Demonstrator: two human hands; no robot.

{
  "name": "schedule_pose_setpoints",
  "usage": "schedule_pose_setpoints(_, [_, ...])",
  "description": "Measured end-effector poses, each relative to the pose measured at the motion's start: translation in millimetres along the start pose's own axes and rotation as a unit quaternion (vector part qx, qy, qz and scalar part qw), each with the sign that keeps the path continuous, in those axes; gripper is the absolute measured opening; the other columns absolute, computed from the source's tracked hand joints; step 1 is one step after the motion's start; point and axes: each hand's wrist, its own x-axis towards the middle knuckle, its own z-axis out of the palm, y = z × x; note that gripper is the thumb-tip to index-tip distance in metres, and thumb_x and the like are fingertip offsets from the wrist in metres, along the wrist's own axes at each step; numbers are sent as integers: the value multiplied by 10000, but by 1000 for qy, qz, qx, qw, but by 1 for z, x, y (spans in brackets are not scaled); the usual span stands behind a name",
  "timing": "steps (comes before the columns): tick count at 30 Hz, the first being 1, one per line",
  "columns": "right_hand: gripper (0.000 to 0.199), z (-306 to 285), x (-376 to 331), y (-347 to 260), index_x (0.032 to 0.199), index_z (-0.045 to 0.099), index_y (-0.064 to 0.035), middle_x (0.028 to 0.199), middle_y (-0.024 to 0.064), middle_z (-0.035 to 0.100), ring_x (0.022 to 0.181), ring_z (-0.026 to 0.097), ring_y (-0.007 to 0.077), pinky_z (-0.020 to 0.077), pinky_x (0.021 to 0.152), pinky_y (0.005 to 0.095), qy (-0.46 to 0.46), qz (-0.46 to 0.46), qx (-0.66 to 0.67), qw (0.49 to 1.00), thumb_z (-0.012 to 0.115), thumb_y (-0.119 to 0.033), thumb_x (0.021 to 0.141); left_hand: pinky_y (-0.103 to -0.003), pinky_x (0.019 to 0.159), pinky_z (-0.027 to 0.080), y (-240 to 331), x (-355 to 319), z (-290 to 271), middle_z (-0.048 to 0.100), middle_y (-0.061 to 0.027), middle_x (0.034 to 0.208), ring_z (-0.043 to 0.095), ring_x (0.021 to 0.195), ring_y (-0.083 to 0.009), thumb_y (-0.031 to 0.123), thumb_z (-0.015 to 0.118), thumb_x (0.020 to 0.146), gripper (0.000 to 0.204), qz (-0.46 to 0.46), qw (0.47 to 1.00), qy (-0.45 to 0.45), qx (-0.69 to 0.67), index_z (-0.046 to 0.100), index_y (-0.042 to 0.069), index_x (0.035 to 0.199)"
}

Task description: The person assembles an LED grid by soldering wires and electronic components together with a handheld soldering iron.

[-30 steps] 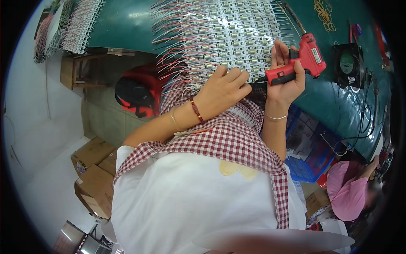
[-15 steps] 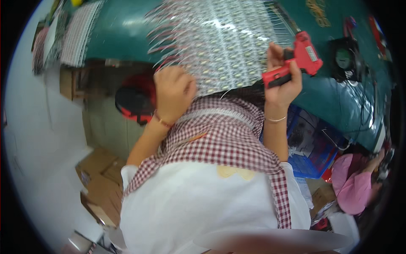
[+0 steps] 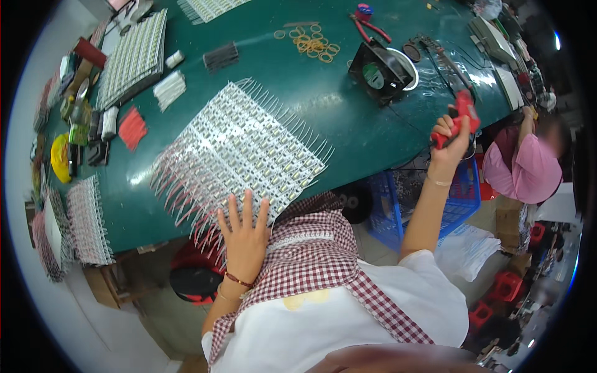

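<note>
On the green table lies a sheet of white circuit boards [image 3: 239,140] in rows, with red and white wire ends sticking out along two sides. My left hand [image 3: 245,230] is open, fingers spread, its fingertips at the near edge of this sheet. Out to the right, my right hand [image 3: 454,148] is closed round the grip of a red and black soldering gun [image 3: 465,110], held up near the table's right side. Part of the gun's grip is hidden by my fingers.
A black fan [image 3: 379,71], red-handled pliers [image 3: 371,28] and rubber bands [image 3: 314,45] lie beyond. More board sheets [image 3: 134,59] and bundles of red wire pieces [image 3: 132,127] are at left. A blue basket [image 3: 388,214] stands below; a person in pink [image 3: 522,161] sits at right.
My right hand has carried the soldering gun away to the right. My left hand has gone from curled to spread at the sheet's edge. The view has swung, showing more of the table.
</note>
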Motion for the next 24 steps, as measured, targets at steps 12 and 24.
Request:
schedule_pose_setpoints(12, [327,-109,191,-61,1227,509,-36,697,-2,437,517,376,49,299,423,163,-53,87,-249,963,520,-135,916,-574,1081,161,-44,-60,-65,412,-115,1323,318,1293,-342,115,697,678,617,-2,996,-47,-81,498,149,1261])
schedule_pose_setpoints(24, [440,16,124,-43,833,626,-60,506,13,515,418,485,116,365,387,257,124,-13,-901,416,532,-485,898,-421,937,370,-66,-176,-205,545,-117,1219,492,1109,-292,308,455,943,335,147,917,9,-370,659,153,1160])
